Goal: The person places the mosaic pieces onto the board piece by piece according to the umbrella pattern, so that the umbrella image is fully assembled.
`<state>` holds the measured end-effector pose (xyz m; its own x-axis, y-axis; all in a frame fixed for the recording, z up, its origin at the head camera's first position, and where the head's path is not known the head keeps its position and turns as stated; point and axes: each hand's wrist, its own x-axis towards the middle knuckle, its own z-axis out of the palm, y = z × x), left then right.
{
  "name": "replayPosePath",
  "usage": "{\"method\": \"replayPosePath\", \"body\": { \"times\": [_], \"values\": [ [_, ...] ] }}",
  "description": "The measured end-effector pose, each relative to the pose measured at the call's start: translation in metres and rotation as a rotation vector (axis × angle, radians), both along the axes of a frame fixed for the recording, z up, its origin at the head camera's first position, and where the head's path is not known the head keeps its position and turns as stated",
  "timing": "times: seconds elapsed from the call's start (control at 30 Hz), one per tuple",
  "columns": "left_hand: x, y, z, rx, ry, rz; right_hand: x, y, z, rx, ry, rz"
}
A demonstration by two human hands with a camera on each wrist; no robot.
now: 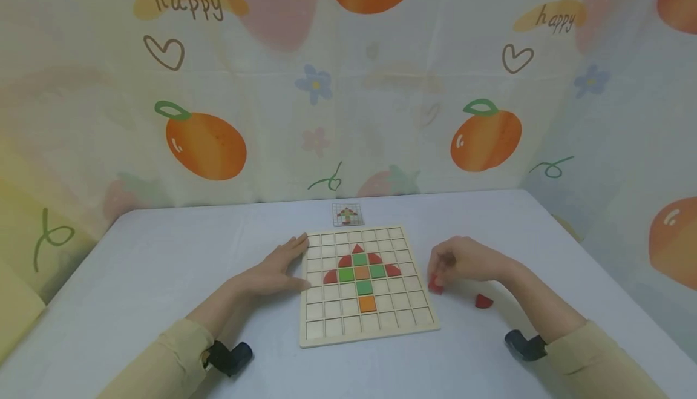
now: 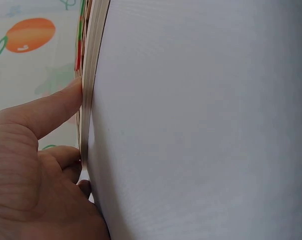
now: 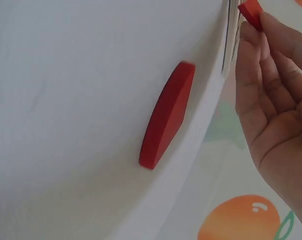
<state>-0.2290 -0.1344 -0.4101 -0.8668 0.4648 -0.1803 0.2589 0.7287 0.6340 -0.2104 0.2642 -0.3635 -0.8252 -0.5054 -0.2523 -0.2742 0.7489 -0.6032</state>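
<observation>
A wooden grid board (image 1: 332,329) lies on the white table. Set in its cells is a pattern of a red triangle (image 1: 357,249), red rounded pieces (image 1: 330,276), green squares (image 1: 364,287) and orange squares (image 1: 367,304). My left hand (image 1: 278,269) rests at the board's left edge, fingers extended, with the thumb touching the side. Just off the right edge, my right hand (image 1: 463,260) pinches a red piece (image 3: 251,14) between thumb and fingertips; the fingers partly hide its shape. Another red piece, a quarter circle (image 1: 483,301), lies on the table below that hand.
A small picture card (image 1: 347,214) with a similar pattern lies behind the board. Black wrist-worn devices (image 1: 231,358) sit at both sleeve cuffs. Behind the table (image 1: 179,247) hangs a fruit-printed cloth (image 1: 261,96), which also runs along the right side.
</observation>
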Motion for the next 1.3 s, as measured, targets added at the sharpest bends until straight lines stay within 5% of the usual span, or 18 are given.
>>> {"method": "replayPosePath", "body": {
  "times": [0.63, 1.3],
  "values": [
    [0.000, -0.001, 0.000, 0.014, 0.000, -0.010, 0.015, -0.067, 0.000, -0.257, -0.028, -0.022],
    [0.000, -0.001, 0.000, 0.015, 0.006, -0.016, 0.031, -0.103, -0.011, -0.185, -0.072, 0.043]
  ]
}}
